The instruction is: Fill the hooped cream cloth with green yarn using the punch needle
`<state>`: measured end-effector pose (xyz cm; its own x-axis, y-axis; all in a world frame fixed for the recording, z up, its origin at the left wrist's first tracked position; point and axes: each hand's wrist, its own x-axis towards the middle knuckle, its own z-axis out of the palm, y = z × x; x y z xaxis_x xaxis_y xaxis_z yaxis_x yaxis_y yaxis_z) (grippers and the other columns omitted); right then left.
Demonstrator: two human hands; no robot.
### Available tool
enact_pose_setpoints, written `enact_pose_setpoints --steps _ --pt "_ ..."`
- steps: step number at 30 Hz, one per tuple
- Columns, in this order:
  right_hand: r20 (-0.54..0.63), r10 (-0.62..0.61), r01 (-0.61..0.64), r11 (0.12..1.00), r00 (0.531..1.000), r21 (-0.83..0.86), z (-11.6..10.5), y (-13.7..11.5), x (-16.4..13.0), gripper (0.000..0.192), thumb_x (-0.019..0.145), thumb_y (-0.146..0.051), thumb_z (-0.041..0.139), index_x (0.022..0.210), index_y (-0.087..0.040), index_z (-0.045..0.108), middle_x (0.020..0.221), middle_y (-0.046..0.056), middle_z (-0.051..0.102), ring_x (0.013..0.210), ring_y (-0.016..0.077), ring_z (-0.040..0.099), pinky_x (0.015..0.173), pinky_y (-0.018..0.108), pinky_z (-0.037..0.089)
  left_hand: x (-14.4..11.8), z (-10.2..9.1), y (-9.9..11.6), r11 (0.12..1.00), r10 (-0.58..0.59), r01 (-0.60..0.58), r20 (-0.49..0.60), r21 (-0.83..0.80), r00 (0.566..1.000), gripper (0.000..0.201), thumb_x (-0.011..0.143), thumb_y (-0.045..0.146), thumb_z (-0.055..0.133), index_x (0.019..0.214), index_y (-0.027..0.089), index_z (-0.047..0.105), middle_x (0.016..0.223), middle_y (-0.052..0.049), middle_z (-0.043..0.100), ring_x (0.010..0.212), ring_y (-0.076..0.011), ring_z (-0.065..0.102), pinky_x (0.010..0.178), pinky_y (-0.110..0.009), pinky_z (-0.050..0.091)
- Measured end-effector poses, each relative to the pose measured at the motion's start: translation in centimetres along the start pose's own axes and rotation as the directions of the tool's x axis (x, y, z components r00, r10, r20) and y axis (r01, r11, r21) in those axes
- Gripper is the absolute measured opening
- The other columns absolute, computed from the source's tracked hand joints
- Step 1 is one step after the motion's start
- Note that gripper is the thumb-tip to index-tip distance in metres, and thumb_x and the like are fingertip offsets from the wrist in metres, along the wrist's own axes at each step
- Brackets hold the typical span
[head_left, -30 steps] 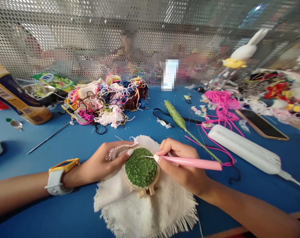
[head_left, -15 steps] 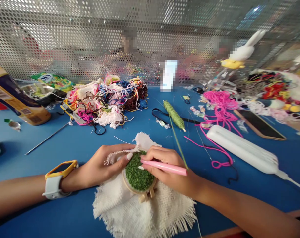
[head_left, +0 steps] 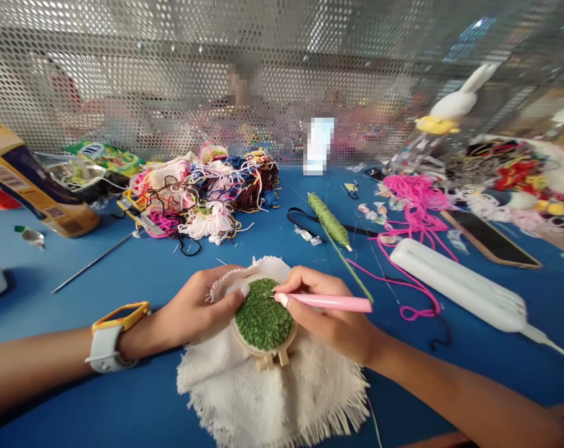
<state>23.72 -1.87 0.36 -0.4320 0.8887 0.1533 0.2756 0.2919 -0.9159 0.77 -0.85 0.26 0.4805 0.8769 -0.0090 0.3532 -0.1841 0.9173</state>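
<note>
My left hand (head_left: 211, 303) grips the left side of a small embroidery hoop (head_left: 288, 344), its thumb on the rim and the other fingers hidden beneath the cloth. Cream, frayed-edged fabric (head_left: 272, 398) is stretched in the hoop and spreads out below it. Dense green yarn loops (head_left: 263, 317) fill the hooped circle. Pinched in my right hand (head_left: 326, 308) is a pink punch needle (head_left: 332, 302), its tip at the upper right of the loops. Green yarn runs from the handle's rear end up to a wound green yarn bobbin (head_left: 328, 219).
A tangled multicoloured yarn heap (head_left: 207, 193) lies at back left, near a yellow-and-purple bottle (head_left: 43, 193). On the right are pink yarn (head_left: 416, 199), a white corded device (head_left: 459, 286) and a phone (head_left: 491, 236). Behind stands a perforated metal screen (head_left: 170, 81).
My right hand has moved slightly right, lifting the punch needle off the middle of the loops, and its handle lies more level. My left hand still grips the hoop, which has turned slightly.
</note>
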Motion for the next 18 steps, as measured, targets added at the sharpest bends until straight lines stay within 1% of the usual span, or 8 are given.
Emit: enact_pose_setpoints --steps 3,6,13,18 --pt "0.017 -0.024 0.025 0.999 1.0 -0.032 0.5 -0.1 0.0 0.011 0.087 -0.025 0.056 0.085 -0.016 0.061 0.077 0.001 0.061 0.069 0.0106 0.054 0.062 0.023 0.043 0.3 0.5 -0.2 0.998 -0.039 0.04 0.022 -0.04 0.999 0.04 0.088 0.041 0.057 0.119 0.016 0.061 0.104 -0.006 0.071 0.094 -0.022 0.066 0.081 -0.031 0.054" --pt "0.022 -0.057 0.059 0.995 0.998 -0.077 1.0 -0.2 -0.1 0.009 0.088 -0.022 0.055 0.086 -0.016 0.062 0.077 0.0 0.06 0.068 0.0098 0.055 0.064 0.023 0.044 0.4 0.9 -0.4 0.997 -0.044 0.047 0.053 -0.061 0.998 0.035 0.087 0.038 0.059 0.116 0.017 0.062 0.095 -0.004 0.07 0.087 -0.02 0.066 0.075 -0.03 0.054" --pt "0.022 -0.132 0.134 0.984 0.991 -0.118 1.4 0.0 -0.2 0.009 0.089 -0.02 0.055 0.086 -0.016 0.062 0.079 0.001 0.061 0.073 0.0113 0.059 0.067 0.025 0.046 0.3 1.5 0.2 0.997 -0.072 0.071 -0.027 -0.022 0.997 0.027 0.083 0.029 0.059 0.107 0.016 0.062 0.089 -0.003 0.069 0.079 -0.0161 0.062 0.071 -0.026 0.052" --pt "0.016 -0.196 0.197 0.97 0.98 -0.14 1.5 -0.3 -0.3 0.008 0.088 -0.017 0.054 0.085 -0.017 0.062 0.078 0.002 0.062 0.074 0.0121 0.06 0.067 0.025 0.047 0.2 1.7 0.3 0.996 -0.086 0.087 -0.065 0.009 0.994 0.028 0.082 0.031 0.059 0.105 0.015 0.06 0.086 -0.003 0.069 0.077 -0.0164 0.063 0.068 -0.026 0.052"
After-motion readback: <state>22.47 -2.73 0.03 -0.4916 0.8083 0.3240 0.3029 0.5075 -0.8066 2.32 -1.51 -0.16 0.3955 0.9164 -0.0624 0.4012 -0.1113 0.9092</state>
